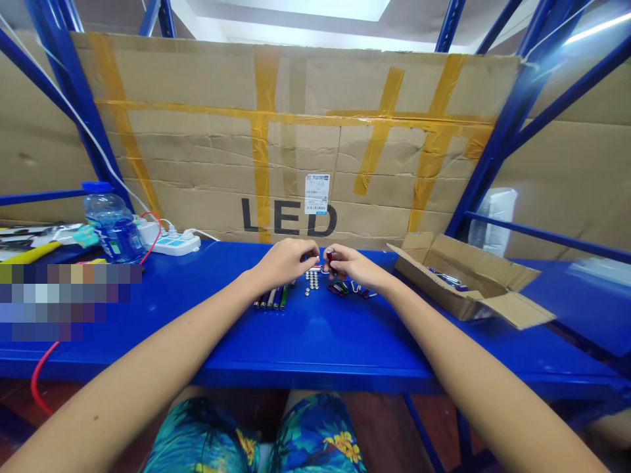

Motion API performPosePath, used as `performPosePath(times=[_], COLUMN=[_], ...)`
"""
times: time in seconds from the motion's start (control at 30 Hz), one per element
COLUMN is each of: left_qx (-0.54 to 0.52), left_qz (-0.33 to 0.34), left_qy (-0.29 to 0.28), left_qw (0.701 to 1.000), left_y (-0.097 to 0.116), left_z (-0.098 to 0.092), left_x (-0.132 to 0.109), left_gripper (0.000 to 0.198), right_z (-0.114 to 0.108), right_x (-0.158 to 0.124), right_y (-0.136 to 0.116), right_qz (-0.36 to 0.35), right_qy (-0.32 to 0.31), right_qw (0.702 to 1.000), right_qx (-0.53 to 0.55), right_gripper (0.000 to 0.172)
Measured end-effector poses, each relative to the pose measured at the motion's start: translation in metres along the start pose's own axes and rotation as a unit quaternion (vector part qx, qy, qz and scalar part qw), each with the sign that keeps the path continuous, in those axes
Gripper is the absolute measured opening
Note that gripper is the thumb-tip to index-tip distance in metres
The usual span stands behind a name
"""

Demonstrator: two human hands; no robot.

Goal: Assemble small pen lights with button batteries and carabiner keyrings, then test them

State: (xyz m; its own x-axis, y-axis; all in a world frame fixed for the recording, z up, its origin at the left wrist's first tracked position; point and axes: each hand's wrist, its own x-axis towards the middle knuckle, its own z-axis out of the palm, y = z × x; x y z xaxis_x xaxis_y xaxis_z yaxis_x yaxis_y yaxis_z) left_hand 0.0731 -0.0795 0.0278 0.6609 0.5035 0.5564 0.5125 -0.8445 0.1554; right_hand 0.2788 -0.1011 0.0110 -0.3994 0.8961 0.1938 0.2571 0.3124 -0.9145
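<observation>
Both my hands meet over the middle of the blue shelf top (315, 335). My left hand (286, 260) is closed in a pinch, fingertips near a tiny part that I cannot make out. My right hand (351, 265) is closed round a small dark red cylinder (329, 257). Just below the hands lie several small silver button cells (312, 281) in rows. Left of them are several thin coloured tubes (274, 299) side by side. Under my right hand rest coloured carabiner clips (345, 288).
An open cardboard box (463, 279) with small parts stands at the right. At the left are a water bottle (114, 226), a white power strip (173, 243) and a red cable. A taped cardboard sheet marked LED (290, 138) closes the back.
</observation>
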Motion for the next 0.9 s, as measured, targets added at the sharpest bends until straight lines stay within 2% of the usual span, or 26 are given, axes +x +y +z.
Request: performPosePath(times=[0.07,0.13,0.43,0.7,0.9], left_qx=[-0.018,-0.020,-0.001,0.023,0.019], left_qz=[0.012,0.024,0.055,0.069,0.062], left_qy=[0.042,0.058,0.056,0.004,-0.028], left_qw=[0.999,0.998,0.997,0.997,0.998], left_y=[0.001,0.002,0.001,0.000,-0.002], left_z=[0.005,0.009,0.014,0.011,0.003], left_x=[0.000,-0.001,-0.001,-0.004,-0.003], left_gripper=[0.015,0.014,0.018,0.021,0.021], right_z=[0.002,0.004,0.005,0.004,-0.002], right_x=[0.001,0.002,0.002,0.003,0.003], right_y=[0.002,0.004,0.007,0.010,0.012], right_qz=[-0.014,-0.025,-0.038,-0.021,-0.062], right_qy=[-0.016,-0.028,-0.041,-0.026,0.000], right_qw=[1.000,0.998,0.996,0.998,0.986], right_qx=[-0.020,-0.045,-0.067,-0.059,-0.152], right_gripper=[0.015,0.012,0.008,0.010,0.007])
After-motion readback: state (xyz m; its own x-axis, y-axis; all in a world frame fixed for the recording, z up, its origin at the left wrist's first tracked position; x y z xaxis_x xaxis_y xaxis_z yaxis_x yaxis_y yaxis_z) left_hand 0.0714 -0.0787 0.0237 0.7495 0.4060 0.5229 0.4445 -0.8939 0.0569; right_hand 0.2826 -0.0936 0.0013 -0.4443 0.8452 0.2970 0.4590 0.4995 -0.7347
